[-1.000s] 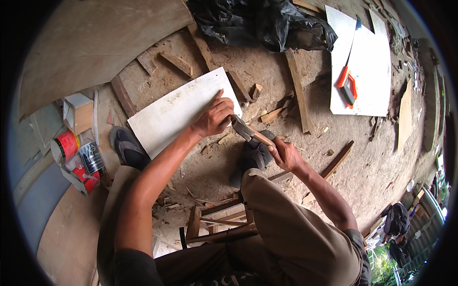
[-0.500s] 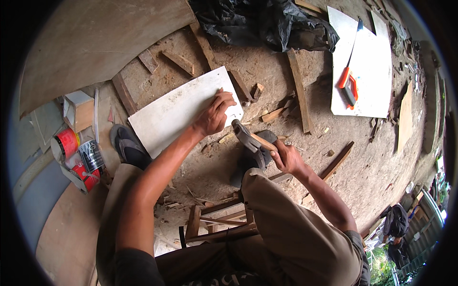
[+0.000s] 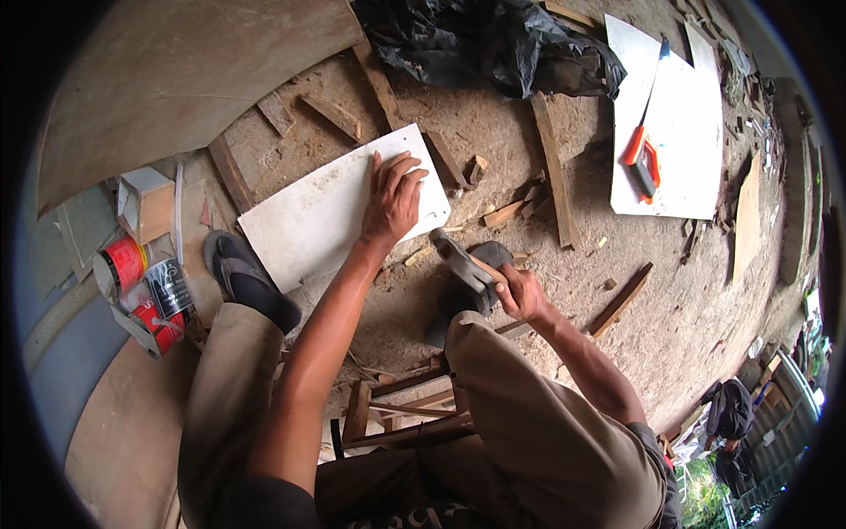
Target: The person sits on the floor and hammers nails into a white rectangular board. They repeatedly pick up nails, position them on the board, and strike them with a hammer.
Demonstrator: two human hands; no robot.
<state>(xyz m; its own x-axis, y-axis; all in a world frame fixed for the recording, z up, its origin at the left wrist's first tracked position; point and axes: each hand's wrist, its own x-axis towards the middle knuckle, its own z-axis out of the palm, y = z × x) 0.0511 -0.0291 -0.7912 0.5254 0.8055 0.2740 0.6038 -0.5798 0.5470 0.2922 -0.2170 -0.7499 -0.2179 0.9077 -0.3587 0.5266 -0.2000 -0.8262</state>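
A white rectangular board (image 3: 308,207) lies at a slant on the ground in front of me. My left hand (image 3: 394,198) rests on its right part with the fingers stretched out and apart. Small dark marks show on the board near its right corner; I cannot make out what they are. My right hand (image 3: 523,295) is wrapped round the wooden handle of a claw hammer (image 3: 460,264). The hammer's head hangs just off the board's near right corner, apart from it, above my right foot.
An orange-handled handsaw (image 3: 646,167) lies on another white sheet (image 3: 696,132) at the far right. Black plastic sheeting (image 3: 493,44) is heaped at the back. Paint cans (image 3: 167,286) stand at the left. Wood strips (image 3: 555,167) and a small wooden frame (image 3: 410,410) surround me.
My left hand has spread its fingers and lies flatter on the board, its forearm swung to the right. The hammer has dropped slightly, away from the board's corner.
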